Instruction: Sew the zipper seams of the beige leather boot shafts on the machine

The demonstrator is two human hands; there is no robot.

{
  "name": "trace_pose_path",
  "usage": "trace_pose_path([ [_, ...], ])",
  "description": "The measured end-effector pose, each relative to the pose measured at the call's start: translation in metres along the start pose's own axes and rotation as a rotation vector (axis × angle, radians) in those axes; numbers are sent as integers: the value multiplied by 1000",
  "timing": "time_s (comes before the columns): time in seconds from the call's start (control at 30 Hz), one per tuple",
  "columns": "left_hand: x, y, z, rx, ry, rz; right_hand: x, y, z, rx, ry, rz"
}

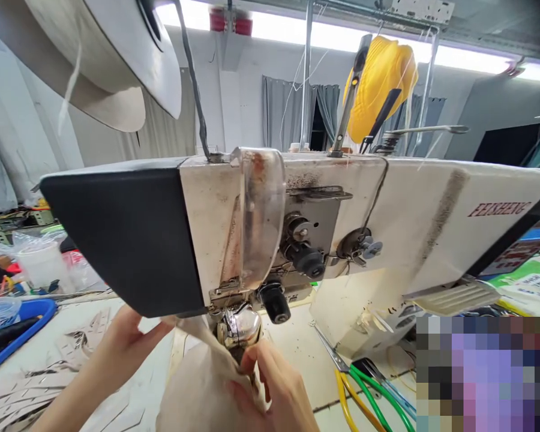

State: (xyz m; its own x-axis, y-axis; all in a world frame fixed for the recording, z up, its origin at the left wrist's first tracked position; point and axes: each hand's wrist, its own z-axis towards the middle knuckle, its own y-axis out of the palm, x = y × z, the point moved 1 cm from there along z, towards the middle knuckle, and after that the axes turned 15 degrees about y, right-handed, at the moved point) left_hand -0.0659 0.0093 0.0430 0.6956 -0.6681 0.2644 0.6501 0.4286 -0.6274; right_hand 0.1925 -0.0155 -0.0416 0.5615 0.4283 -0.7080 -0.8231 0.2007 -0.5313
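Pinching pale fabric (207, 372) under the presser wheel (239, 327): right grip (274, 390) clamped; left grip (130, 336) likewise

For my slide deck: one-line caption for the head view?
Both hands, left hand and right hand, hold pale fabric under a sewing machine.

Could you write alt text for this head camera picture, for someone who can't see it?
Two bare hands, the left hand and the right hand, hold a piece of pale fabric under the needle area of a worn white industrial sewing machine. Green- and yellow-handled scissors lie on the table to the right, and a yellow thread cone stands behind the machine.
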Motion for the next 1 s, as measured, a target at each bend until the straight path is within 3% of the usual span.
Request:
trace_pose_path([
  [0.17,41,-10,-15,-170,435,154,6,-4,4,22,-152,91],
  [0.23,61,-8,-9,-188,521,184,-1,-10,8,1,-256,119],
  [0.3,75,-5,2,-171,446,171,-9,-12,9,-18,-251,140],
  [0.43,85,4,18,-224,184,156,-21,-7,2,-87,46,275],
  [0.57,88,12,20,-287,73,118,-32,-12,3,-54,190,500],
  [0.7,88,17,21,-261,109,92,-41,-25,14,-25,310,654],
  [0.87,88,20,21,-220,170,111,-44,-31,19,-141,487,816],
  [1.0,92,28,8,-140,362,159,-47,-29,19,-101,476,777],
])
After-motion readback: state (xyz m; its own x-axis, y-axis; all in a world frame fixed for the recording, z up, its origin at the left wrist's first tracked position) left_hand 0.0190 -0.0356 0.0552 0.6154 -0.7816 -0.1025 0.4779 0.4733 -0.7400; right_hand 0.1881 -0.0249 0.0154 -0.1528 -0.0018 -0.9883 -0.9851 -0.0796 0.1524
